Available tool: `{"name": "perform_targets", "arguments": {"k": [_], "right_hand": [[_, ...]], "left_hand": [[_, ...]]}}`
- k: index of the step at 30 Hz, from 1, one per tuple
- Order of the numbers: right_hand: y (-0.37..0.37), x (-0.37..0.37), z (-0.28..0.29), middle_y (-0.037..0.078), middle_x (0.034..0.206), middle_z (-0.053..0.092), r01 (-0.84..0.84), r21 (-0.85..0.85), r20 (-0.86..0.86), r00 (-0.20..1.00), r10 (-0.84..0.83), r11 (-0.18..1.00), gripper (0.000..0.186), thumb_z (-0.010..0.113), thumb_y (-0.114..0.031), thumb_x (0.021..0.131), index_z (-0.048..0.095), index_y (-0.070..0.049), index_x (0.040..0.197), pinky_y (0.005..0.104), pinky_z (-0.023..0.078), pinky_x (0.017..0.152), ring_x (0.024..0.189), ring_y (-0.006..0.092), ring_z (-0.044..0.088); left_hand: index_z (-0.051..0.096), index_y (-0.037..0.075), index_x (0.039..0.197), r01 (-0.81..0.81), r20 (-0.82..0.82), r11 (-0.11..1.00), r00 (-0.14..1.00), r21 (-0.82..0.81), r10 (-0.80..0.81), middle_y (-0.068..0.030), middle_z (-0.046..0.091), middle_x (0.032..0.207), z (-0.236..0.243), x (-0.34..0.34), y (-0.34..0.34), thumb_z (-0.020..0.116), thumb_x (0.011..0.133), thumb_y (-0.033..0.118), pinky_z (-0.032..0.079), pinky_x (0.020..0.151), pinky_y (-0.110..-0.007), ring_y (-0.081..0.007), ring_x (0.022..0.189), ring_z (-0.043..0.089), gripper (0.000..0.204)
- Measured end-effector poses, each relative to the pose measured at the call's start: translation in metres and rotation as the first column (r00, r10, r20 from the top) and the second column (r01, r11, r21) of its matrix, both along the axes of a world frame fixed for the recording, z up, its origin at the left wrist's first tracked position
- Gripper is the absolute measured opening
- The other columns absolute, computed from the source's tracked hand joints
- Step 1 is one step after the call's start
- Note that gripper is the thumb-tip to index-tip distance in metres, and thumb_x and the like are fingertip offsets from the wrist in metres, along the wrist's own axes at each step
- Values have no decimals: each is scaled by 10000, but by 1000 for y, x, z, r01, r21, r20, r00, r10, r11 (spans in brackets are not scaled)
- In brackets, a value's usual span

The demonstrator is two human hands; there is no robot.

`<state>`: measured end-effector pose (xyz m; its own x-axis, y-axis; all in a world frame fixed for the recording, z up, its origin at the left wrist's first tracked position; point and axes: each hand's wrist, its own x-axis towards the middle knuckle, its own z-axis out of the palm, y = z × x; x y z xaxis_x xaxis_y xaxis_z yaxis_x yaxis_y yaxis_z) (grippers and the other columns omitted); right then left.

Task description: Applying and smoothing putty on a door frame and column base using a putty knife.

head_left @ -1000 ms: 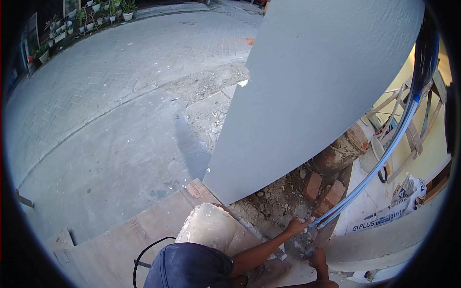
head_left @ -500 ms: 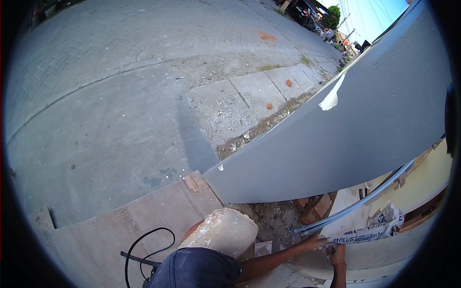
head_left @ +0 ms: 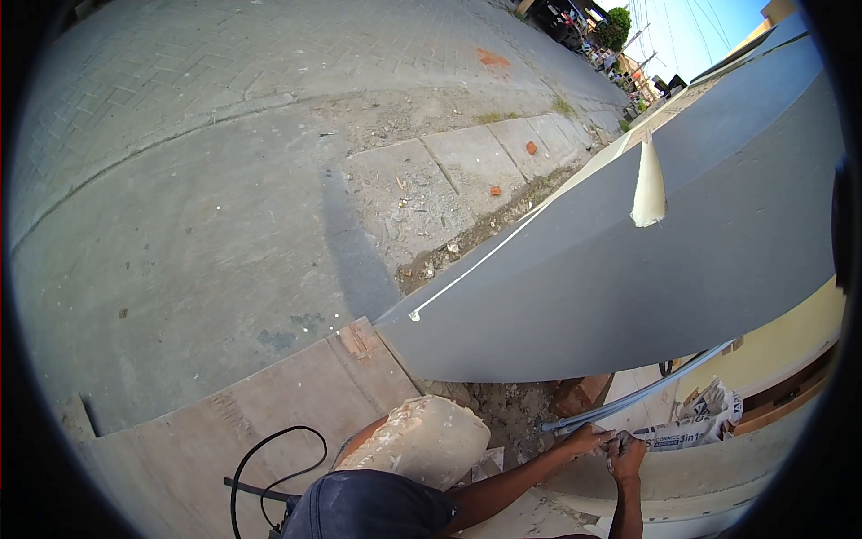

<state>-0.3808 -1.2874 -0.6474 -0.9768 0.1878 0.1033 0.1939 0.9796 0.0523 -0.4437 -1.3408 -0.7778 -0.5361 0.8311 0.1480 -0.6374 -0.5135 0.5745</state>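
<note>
My left hand (head_left: pixel 588 439) and my right hand (head_left: pixel 626 455) are close together at the lower right. Both are closed at the near end of a crumpled, printed white-and-grey bag (head_left: pixel 691 433). The gathered end is mostly hidden by my fingers. From there the bag stretches away to the right, its far end bunched up. Just beyond my left hand runs a bundle of pale blue tubing (head_left: pixel 620 411). Left of my arms sits a rounded cream object (head_left: pixel 422 440) crusted with dried material. In front of it is a dusty, dark blue cloth-covered shape (head_left: pixel 368 506).
A tall grey panel (head_left: pixel 584 296) slants across the right, with a cream flap (head_left: pixel 649 189) hanging over its top edge. Bricks (head_left: pixel 584 393) and rubble lie beneath it. A black looped cable (head_left: pixel 269 440) is on the tan boards (head_left: pixel 197 440); paved street (head_left: pixel 180 225) spreads beyond.
My right hand has shifted slightly upward, closer to my left hand. The bag has moved a little with them. The view has turned slightly, and the flap on the panel now hangs straighter down.
</note>
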Motion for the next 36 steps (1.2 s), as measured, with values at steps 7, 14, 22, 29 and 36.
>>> {"name": "perform_targets", "arguments": {"k": [7, 14, 22, 29, 36], "right_hand": [[-5, 0, -2, 75, 507, 471, -65, -58, -158, 986, 55, 996, 273, 579, -166, 806, 478, -21, 598, 344, 355, 482, 445, 212, 412], [-15, -3, -2, -12, 529, 460, 57, -642, -77, 987, -139, 764, 383, 516, -284, 900, 495, -51, 596, 258, 348, 393, 438, 82, 417], [-14, 4, 6, 21, 623, 576, 183, -824, 77, 974, -213, 536, 252, 558, -221, 870, 618, -13, 741, 249, 493, 460, 497, 105, 550], [-9, 4, 2, -1, 593, 566, 112, -771, -2, 984, -178, 627, 152, 647, -110, 787, 618, -14, 674, 224, 428, 464, 501, 71, 505], [-3, -1, -12, 38, 456, 419, 40, -484, -161, 978, -134, 874, 282, 640, -139, 764, 501, -6, 558, 290, 310, 418, 441, 86, 353]], "left_hand": [[603, 71, 1008, 287, 255, 954, 919, 87, -300, -24, 610, 834, 0, -1, -15, 563, 828, 470, 465, 656, -254, -119, 743, 568, 440], [626, -7, 1001, 91, 166, 991, 980, 96, -106, 13, 592, 777, -16, -2, 2, 619, 837, 253, 436, 606, -238, -80, 664, 515, 307], [659, -26, 864, -240, -217, 971, 949, -15, 231, 12, 588, 690, -6, -11, -21, 650, 814, 213, 385, 572, -226, -58, 636, 453, 244], [651, -16, 871, -272, -116, 961, 954, 59, 277, 30, 582, 729, -21, 4, -6, 628, 831, 179, 388, 591, -215, -53, 656, 466, 200], [627, 37, 922, -190, 11, 968, 981, -161, 195, 50, 566, 752, -19, 15, -7, 535, 892, 268, 387, 570, -191, -39, 648, 496, 251]]}}
